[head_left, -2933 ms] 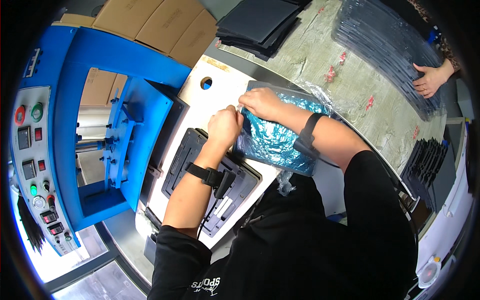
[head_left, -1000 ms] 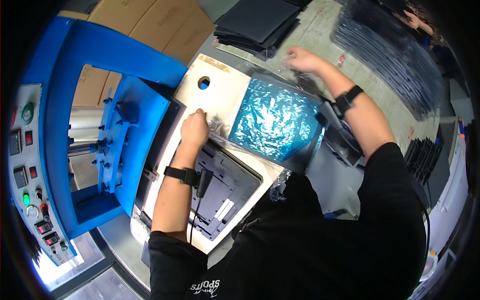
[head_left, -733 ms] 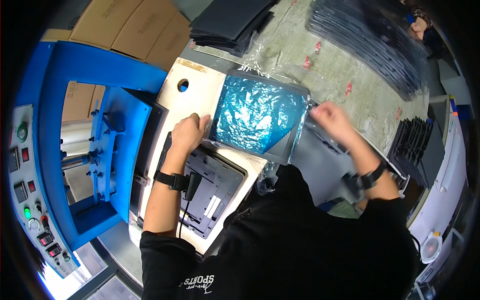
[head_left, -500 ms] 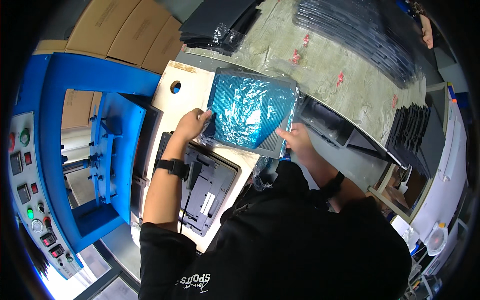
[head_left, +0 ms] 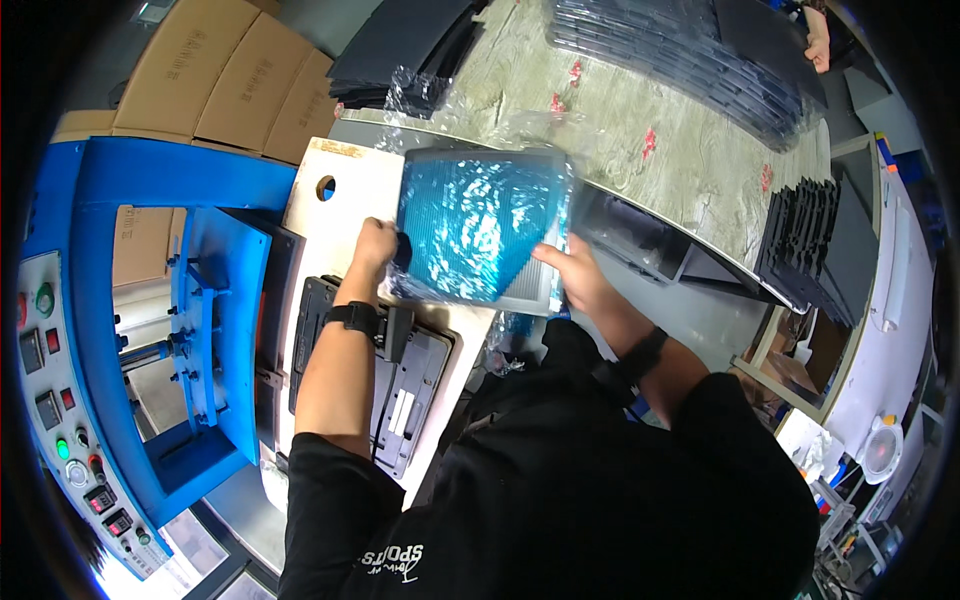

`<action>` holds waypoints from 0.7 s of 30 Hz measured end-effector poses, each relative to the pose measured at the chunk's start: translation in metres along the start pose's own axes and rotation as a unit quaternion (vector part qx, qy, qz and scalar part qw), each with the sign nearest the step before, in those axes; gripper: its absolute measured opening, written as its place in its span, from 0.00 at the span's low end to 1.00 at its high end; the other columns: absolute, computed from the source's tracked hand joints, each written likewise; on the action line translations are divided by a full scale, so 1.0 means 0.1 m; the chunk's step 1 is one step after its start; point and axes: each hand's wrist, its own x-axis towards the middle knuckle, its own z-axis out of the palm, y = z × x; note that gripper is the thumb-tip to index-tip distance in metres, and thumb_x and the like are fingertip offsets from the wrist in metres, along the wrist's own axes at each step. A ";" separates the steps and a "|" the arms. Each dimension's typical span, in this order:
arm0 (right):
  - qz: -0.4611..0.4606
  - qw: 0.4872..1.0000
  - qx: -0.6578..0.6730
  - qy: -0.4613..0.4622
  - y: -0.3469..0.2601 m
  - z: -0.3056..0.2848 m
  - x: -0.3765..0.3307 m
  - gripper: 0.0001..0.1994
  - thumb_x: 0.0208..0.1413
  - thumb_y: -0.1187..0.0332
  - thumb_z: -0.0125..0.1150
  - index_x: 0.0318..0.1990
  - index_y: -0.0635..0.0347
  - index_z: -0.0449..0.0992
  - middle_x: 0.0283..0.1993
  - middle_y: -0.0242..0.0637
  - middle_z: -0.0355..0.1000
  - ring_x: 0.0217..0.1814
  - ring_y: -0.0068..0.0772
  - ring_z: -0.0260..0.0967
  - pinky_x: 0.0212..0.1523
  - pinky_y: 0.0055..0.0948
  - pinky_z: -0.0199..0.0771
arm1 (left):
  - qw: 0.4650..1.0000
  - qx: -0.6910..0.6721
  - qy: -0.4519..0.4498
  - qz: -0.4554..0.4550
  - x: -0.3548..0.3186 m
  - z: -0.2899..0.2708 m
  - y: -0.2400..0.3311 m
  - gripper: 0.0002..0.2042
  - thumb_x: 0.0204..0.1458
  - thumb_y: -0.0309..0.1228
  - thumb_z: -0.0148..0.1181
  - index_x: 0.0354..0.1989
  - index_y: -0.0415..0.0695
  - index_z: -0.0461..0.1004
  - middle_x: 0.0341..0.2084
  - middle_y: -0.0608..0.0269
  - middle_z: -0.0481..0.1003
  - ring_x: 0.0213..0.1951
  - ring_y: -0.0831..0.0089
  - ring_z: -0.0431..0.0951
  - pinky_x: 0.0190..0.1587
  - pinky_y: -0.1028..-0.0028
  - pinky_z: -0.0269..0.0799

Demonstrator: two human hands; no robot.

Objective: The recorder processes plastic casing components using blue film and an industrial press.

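Blue-filmed panel (head_left: 470, 232), apparently bagged, held.

left hand (head_left: 372, 245) fingertips hidden | behind blue panel (head_left: 470, 225) (film-wrapped)

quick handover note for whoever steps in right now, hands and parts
Left hand: gripping the left edge of the blue-wrapped panel.
Right hand: gripping its lower right corner.
Panel: held up over the white board, beside the blue press.
Black part lies in the fixture below the left arm.
Stacks of dark panels sit on the bench beyond.
Done: panel is in both hands. Left: it is not set down yet, and the wrap is on.
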 end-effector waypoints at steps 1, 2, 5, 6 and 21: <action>-0.031 0.999 -0.004 -0.002 -0.06 -0.09 -0.03 0.15 0.51 0.76 0.59 0.47 0.67 0.70 0.43 0.39 0.74 0.44 0.30 0.72 0.47 0.31 0.70 | 0.996 0.072 -0.039 0.020 0.03 0.07 0.04 0.12 0.53 0.24 0.49 0.42 0.29 0.67 0.34 0.41 0.75 0.38 0.56 0.77 0.40 0.65 0.72; -0.016 1.000 -0.003 0.003 -0.07 -0.20 -0.05 0.14 0.51 0.76 0.58 0.47 0.65 0.71 0.43 0.38 0.74 0.43 0.30 0.72 0.47 0.31 0.71 | 0.980 0.179 -0.027 0.085 -0.05 0.12 0.10 0.11 0.51 0.23 0.48 0.42 0.29 0.67 0.34 0.38 0.75 0.39 0.52 0.77 0.42 0.63 0.72; 0.031 0.999 -0.026 0.035 -0.21 -0.34 -0.21 0.13 0.53 0.75 0.55 0.48 0.64 0.71 0.43 0.37 0.74 0.42 0.30 0.73 0.46 0.31 0.71 | 0.929 0.336 -0.002 0.157 -0.42 0.33 0.36 0.11 0.50 0.23 0.47 0.41 0.33 0.64 0.35 0.36 0.75 0.40 0.44 0.77 0.45 0.56 0.71; 0.033 0.998 -0.029 0.033 -0.24 -0.33 -0.23 0.13 0.53 0.75 0.55 0.48 0.64 0.71 0.43 0.37 0.74 0.42 0.30 0.73 0.46 0.31 0.71 | 0.904 0.392 0.010 0.170 -0.51 0.36 0.42 0.09 0.51 0.24 0.48 0.41 0.34 0.65 0.33 0.38 0.76 0.38 0.45 0.77 0.43 0.56 0.72; -0.093 0.985 -0.107 0.098 -0.09 -0.14 -0.29 0.18 0.49 0.74 0.66 0.46 0.71 0.68 0.41 0.43 0.73 0.39 0.27 0.72 0.40 0.28 0.74 | 0.847 0.301 -0.024 0.439 -1.30 0.98 0.45 0.09 0.56 0.34 0.51 0.29 0.42 0.72 0.26 0.51 0.74 0.28 0.52 0.76 0.31 0.59 0.73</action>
